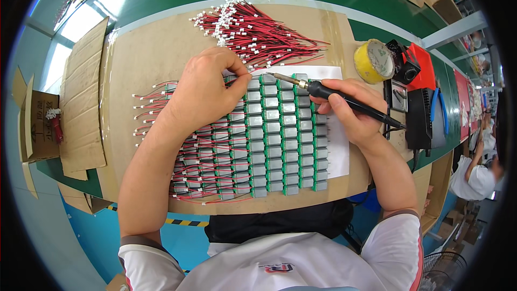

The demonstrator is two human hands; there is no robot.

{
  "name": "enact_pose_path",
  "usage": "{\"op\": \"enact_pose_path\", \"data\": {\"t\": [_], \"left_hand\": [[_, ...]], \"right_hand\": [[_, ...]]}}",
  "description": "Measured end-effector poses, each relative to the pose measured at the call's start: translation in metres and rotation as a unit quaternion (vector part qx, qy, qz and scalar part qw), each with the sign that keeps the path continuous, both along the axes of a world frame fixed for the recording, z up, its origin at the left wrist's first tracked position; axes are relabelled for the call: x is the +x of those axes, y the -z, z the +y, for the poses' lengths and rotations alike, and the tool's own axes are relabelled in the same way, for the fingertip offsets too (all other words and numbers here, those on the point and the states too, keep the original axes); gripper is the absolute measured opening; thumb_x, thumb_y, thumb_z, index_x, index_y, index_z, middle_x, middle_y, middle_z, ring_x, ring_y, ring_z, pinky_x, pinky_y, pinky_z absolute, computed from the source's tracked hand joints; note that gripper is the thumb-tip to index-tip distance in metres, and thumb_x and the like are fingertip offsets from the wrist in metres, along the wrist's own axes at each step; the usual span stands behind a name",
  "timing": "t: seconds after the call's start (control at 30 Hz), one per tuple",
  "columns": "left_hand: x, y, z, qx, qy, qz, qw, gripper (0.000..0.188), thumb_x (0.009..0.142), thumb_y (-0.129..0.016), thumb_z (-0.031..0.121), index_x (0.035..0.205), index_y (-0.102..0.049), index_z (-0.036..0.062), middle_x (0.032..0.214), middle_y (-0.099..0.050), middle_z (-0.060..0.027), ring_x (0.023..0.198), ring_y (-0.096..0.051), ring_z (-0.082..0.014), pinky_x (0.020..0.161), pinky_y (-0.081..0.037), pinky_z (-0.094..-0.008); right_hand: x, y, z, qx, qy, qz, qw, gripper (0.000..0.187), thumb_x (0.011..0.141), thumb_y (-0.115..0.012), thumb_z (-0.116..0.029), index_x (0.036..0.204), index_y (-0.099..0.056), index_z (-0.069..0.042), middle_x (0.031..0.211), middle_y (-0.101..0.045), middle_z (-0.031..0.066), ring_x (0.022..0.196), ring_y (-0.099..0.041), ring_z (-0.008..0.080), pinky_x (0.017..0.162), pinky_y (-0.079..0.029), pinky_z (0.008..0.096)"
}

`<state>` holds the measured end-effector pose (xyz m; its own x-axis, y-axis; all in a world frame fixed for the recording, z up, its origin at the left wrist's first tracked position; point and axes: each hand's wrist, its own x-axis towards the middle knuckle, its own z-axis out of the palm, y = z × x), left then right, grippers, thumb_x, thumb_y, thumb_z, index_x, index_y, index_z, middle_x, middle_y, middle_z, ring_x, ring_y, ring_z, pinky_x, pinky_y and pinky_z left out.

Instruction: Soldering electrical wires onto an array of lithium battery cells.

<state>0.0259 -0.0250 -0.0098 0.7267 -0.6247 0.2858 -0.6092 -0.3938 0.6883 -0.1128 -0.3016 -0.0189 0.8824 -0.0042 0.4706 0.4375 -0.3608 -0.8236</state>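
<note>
My right hand grips the black handle of a soldering iron, whose metal tip points left at the top row of grey blocks with green circuit boards. Beside that tip, my left hand has thumb and forefinger pinched together at the upper edge of the rows; what sits between them is too small to make out. The blocks lie in staggered columns, partly on a white paper sheet. Red and black wire leads with white connectors run from the left columns. My left forearm hides some blocks.
A pile of red-black leads lies beyond the blocks on a cardboard mat. At right stand a yellow tape roll, a red tray, a black box and blue-handled pliers. A cardboard box is far left.
</note>
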Motion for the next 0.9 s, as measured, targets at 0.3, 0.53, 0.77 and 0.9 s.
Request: {"op": "enact_pose_path", "data": {"t": [0.3,0.53,0.77,0.9], "left_hand": [[-0.0003,0.0,0.0012,0.006,0.002,-0.009,1.0,0.011,0.09,-0.078,0.007,0.091,-0.073,-0.0027,0.097,-0.076,-0.0122,0.09,-0.075,-0.0268,0.077,-0.059,-0.0384],[-0.0022,-0.0025,0.0005,0.01,-0.01,0.02,1.0,0.009,0.091,-0.077,0.006,0.093,-0.074,-0.0022,0.099,-0.077,-0.011,0.091,-0.074,-0.0248,0.076,-0.058,-0.0369],[-0.002,0.0007,-0.0012,-0.066,-0.03,-0.027,0.997,0.007,0.089,-0.08,0.006,0.092,-0.078,0.0007,0.093,-0.075,-0.0138,0.09,-0.072,-0.0309,0.079,-0.058,-0.0412],[-0.0018,0.0036,-0.0013,-0.083,-0.03,-0.077,0.993,0.008,0.088,-0.084,0.007,0.093,-0.081,0.0022,0.091,-0.076,-0.0112,0.089,-0.073,-0.0282,0.079,-0.058,-0.0403]], "right_hand": [[-0.0006,-0.0009,0.0009,-0.002,0.002,0.005,1.0,0.025,0.095,-0.071,0.005,0.12,-0.076,0.008,0.093,-0.079,0.016,0.075,-0.077,0.018,0.069,-0.061,0.0274],[-0.0011,-0.0012,0.0011,-0.003,-0.001,-0.002,1.0,0.026,0.095,-0.071,0.006,0.12,-0.076,0.008,0.093,-0.079,0.0158,0.075,-0.078,0.0182,0.068,-0.061,0.0273],[-0.0019,-0.0004,0.0007,-0.001,0.007,-0.005,1.0,0.026,0.095,-0.071,0.005,0.12,-0.076,0.008,0.092,-0.079,0.0167,0.075,-0.078,0.0188,0.068,-0.061,0.0272],[-0.0026,-0.0004,-0.001,-0.004,0.012,-0.006,1.0,0.026,0.094,-0.072,0.003,0.119,-0.076,0.008,0.092,-0.079,0.0172,0.075,-0.079,0.0191,0.068,-0.061,0.027]]}}
